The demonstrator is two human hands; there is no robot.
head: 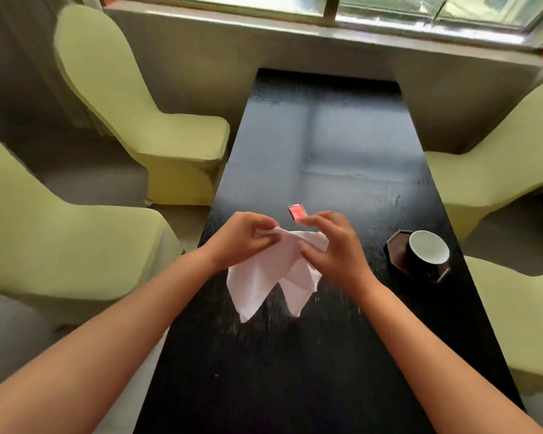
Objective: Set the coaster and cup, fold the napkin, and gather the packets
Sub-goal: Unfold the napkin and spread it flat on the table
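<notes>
Left grip: the left hand (242, 238) pinches the top edge of the napkin (265, 277) between thumb and curled fingers, holding it up off the counter (326, 145).
Right grip: the right hand (333, 242) has its lower fingers curled round the napkin's right side, with the upper fingers looser and partly straight above it.
Napkin: white cloth, bunched between the two grips, with two pointed corners hanging down toward the person; its long axis runs from the grips toward the body.
Step in hand: folding the napkin, by my reading; it is not yet laid flat.
Packet: one red packet (297, 212) lies on the counter just beyond the right grip, nearer the right hand than the left, partly hidden by its fingers. I see no others.
Cup and coaster: the cup (426, 255) stands on the dark coaster (395, 245) well to the right of the right grip, near the counter's right edge.
Open room: bare dark counter lies below and beyond the grips; the counter's left edge runs close under the left wrist.
Surroundings: green chairs (157, 133) on both sides.
</notes>
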